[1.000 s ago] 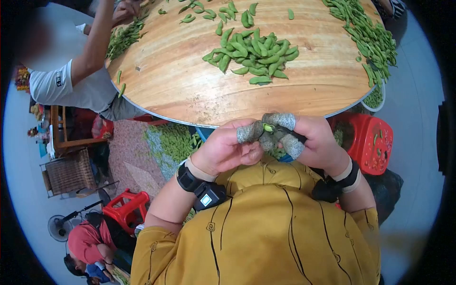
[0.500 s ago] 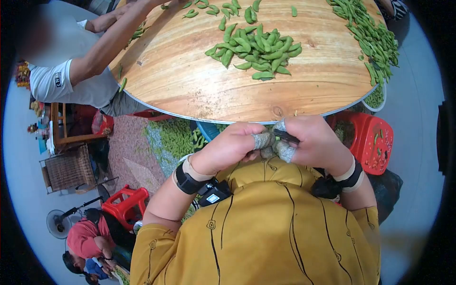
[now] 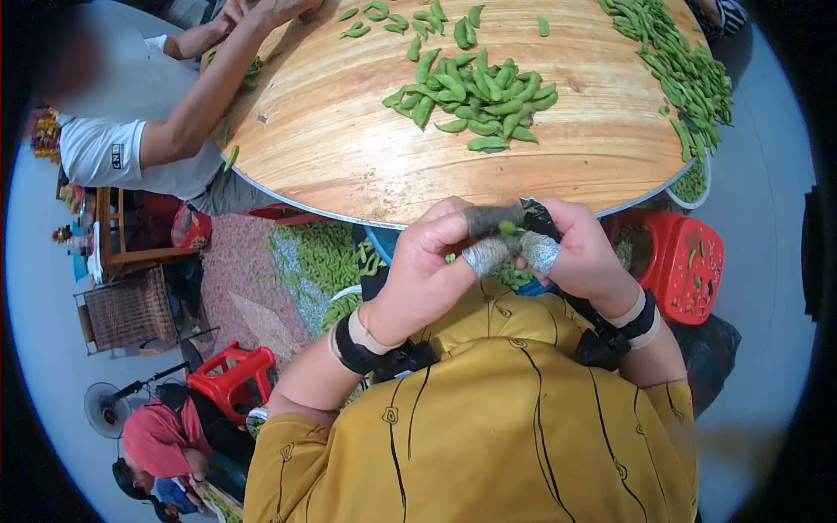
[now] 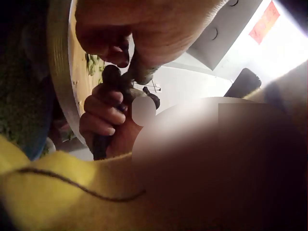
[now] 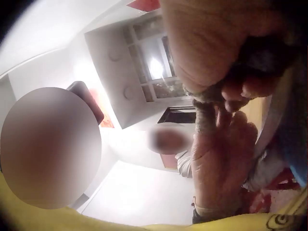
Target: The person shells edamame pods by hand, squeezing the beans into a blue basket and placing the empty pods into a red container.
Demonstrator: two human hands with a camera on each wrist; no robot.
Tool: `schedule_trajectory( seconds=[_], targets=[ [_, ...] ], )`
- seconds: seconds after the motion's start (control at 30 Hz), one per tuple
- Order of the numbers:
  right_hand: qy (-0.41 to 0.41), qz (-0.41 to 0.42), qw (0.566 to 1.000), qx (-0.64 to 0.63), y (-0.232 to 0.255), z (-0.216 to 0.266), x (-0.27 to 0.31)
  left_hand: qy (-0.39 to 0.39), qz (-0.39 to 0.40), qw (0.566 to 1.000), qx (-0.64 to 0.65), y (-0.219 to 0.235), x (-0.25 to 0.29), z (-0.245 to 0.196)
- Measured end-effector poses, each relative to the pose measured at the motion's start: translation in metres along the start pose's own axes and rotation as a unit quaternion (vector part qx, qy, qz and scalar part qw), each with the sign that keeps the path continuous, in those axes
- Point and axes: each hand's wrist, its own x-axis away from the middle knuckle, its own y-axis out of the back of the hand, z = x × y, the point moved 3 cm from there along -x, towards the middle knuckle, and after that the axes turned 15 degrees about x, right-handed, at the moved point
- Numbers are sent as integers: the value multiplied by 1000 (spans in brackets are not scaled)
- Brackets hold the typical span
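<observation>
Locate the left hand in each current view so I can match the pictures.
Head: centre, left of the right hand, below the tabletop's edge.
Left wrist: the left hand is large, across the upper middle.
Right wrist: lower right of centre, pointing upward.
Shared landmark: wrapped fingertips where the hands meet.

The right hand [image 5: 216, 43] and, below the grip, the left hand [image 5: 224, 166] seem to touch at wrapped fingertips [image 5: 205, 120], glass panes [image 5: 144, 62] beyond.
</observation>
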Motion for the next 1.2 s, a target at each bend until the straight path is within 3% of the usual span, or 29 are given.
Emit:
schedule_trajectory(
  seconds=[0.07, 0.1, 0.13, 0.2, 0.3, 0.4, 0.57, 0.8, 0.87, 0.9, 0.97, 1.07, 1.13, 1.17, 1.2],
  targets=[
    [-3, 16, 1000, 2, -2, -6, -1, -100, -26, 995, 2, -4, -5, -5],
    [-8, 30, 995, 98, -2, -12, -3, -44, -68, 993, 88, -8, -5, -11],
    [-11, 44, 980, 193, -2, -15, -3, -43, -66, 993, 89, -8, -5, -16],
    [-19, 50, 975, 215, -4, -15, 1, 63, -101, 975, 188, -2, -2, -16],
    [35, 28, 963, 266, -2, -12, 6, 102, -107, 978, 146, 0, -1, -7],
    [83, -46, 943, 320, 5, 1, 11, 120, -115, 980, 109, -2, 0, -2],
    [136, -47, 954, 263, 2, 7, 12, 126, -99, 981, 107, -6, 0, 2],
    [108, -7, 971, 212, 3, 6, 9, 115, -69, 991, -1, -6, 0, 7],
    [-34, 58, 991, 114, 4, 17, 11, 110, -67, 991, -33, -5, 1, 7],
    [-34, 58, 991, 114, 7, 18, 11, 109, -66, 992, -22, -5, 1, 6],
    [-108, 124, 986, -20, 10, 15, 13, 109, -67, 992, -10, -5, 1, 4],
    [-111, 120, 986, -43, 10, 17, 13, 138, -69, 986, 63, -5, 1, 4],
    [-80, 99, 991, -34, 5, 11, 10, 12, -60, 992, -112, -5, -1, -2],
    [-47, 76, 996, -24, 4, 9, 8, 8, -58, 992, -113, -4, -2, -4],
    [-45, 74, 996, -23, 3, 8, 7, -57, -39, 968, -243, -5, -1, -10]
  ],
)
